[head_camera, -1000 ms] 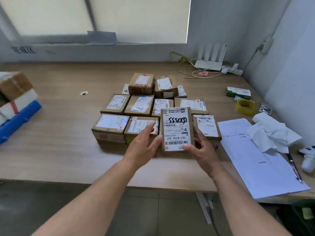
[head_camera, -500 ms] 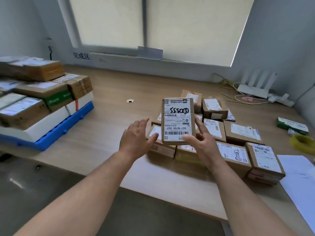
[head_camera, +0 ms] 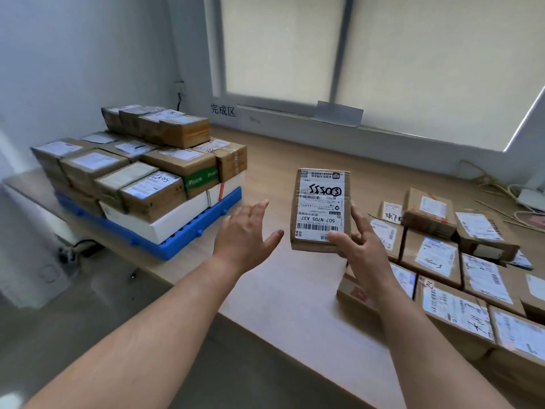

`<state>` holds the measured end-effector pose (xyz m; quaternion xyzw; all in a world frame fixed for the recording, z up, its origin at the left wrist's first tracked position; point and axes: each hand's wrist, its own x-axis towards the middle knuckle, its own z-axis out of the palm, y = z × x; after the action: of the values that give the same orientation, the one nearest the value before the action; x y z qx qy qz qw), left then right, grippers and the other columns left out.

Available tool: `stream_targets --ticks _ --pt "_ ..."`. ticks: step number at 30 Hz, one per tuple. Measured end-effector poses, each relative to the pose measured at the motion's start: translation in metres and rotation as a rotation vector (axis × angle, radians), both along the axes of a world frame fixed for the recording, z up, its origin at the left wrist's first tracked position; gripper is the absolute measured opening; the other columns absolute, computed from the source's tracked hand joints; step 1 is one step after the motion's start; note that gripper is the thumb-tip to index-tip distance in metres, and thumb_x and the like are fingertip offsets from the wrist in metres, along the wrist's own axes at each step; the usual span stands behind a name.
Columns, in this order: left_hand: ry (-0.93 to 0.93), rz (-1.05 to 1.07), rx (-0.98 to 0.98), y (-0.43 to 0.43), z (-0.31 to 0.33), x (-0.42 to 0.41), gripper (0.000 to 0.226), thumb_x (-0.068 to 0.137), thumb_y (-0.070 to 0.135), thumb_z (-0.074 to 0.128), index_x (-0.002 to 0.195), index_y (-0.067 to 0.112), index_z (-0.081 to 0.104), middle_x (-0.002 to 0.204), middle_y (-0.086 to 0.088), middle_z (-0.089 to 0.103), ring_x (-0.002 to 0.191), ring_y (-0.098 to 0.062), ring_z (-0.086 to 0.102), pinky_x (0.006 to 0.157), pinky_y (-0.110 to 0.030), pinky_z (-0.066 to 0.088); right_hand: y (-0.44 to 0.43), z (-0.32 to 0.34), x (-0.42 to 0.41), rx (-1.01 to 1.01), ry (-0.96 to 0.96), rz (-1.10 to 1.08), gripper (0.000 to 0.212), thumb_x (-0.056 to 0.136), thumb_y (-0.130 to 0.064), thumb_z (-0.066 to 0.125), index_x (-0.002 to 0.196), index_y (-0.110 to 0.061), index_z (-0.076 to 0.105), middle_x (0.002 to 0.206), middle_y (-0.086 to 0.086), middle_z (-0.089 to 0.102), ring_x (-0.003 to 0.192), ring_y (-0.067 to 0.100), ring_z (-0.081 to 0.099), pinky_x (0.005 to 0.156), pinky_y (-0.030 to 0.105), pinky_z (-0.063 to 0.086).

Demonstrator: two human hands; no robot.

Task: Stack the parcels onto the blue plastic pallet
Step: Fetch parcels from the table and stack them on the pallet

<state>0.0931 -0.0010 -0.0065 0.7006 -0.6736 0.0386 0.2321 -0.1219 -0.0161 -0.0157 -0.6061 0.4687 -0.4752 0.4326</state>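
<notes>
On my far left, the blue plastic pallet (head_camera: 188, 242) sits on the pale wooden bench (head_camera: 265, 160), and it is well loaded. The stacked brown cardboard parcels (head_camera: 153, 190) rise in tiers over flat white boxes, with a short top row at the back. A good share of the job looks done.

Moving in, my left hand (head_camera: 246, 231) is up with its fingers spread wide, holding nothing. Its thumb is just beside the carried box, and I see a gap between them.

Centre now: the small brown cardboard parcel with the white shipping label (head_camera: 320, 208) is in the air, label towards me, well apart from the pallet. My right hand (head_camera: 358, 243) pinches its lower right corner, thumb on the label, fingers (head_camera: 355, 212) wrapped round the side and back.

Over on the right, a cluster of loose labelled cardboard parcels (head_camera: 436, 255) lies flat on the bench in rows, running out of view. By my reckoning we are somewhere past halfway, this one in transit, and that whole cluster left to carry across to the stack.
</notes>
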Motion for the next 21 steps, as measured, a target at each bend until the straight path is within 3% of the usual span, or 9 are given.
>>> stream_targets --ticks 4,9,16,21 --pt "-0.007 0.015 -0.023 -0.013 0.002 0.023 0.071 0.091 0.056 0.045 0.149 0.021 0.023 0.150 -0.001 0.036 0.137 -0.019 0.033 0.112 -0.038 0.027 -0.019 -0.001 0.024 -0.009 0.012 0.006 0.082 0.074 -0.040 0.071 0.145 -0.045 0.030 0.109 -0.006 0.072 0.099 0.011 0.068 0.094 0.042 0.051" --pt "-0.019 0.033 -0.012 -0.045 -0.001 0.063 0.070 0.091 0.056 0.046 0.148 0.021 0.025 0.147 0.001 0.038 0.135 -0.018 0.034 0.108 -0.035 0.028 -0.062 -0.002 0.068 -0.011 -0.002 0.041 0.081 0.075 -0.037 0.071 0.145 -0.044 0.030 0.111 -0.005 0.070 0.098 0.010 0.067 0.088 0.033 0.053" --pt "-0.075 0.055 -0.018 -0.111 0.012 0.116 0.074 0.089 0.060 0.046 0.148 0.021 0.026 0.149 0.001 0.037 0.136 -0.017 0.033 0.109 -0.034 0.028 -0.137 0.001 0.126 0.002 -0.049 0.039 0.083 0.067 -0.044 0.070 0.142 -0.049 0.034 0.097 -0.011 0.074 0.093 0.011 0.069 0.093 0.043 0.052" --pt "-0.094 0.051 -0.021 -0.152 0.025 0.148 0.073 0.089 0.060 0.047 0.147 0.020 0.027 0.146 0.000 0.040 0.134 -0.017 0.035 0.108 -0.035 0.028 -0.184 0.011 0.159 -0.008 -0.072 0.055 0.079 0.075 -0.034 0.072 0.144 -0.044 0.034 0.092 -0.008 0.074 0.086 0.008 0.068 0.087 0.037 0.052"
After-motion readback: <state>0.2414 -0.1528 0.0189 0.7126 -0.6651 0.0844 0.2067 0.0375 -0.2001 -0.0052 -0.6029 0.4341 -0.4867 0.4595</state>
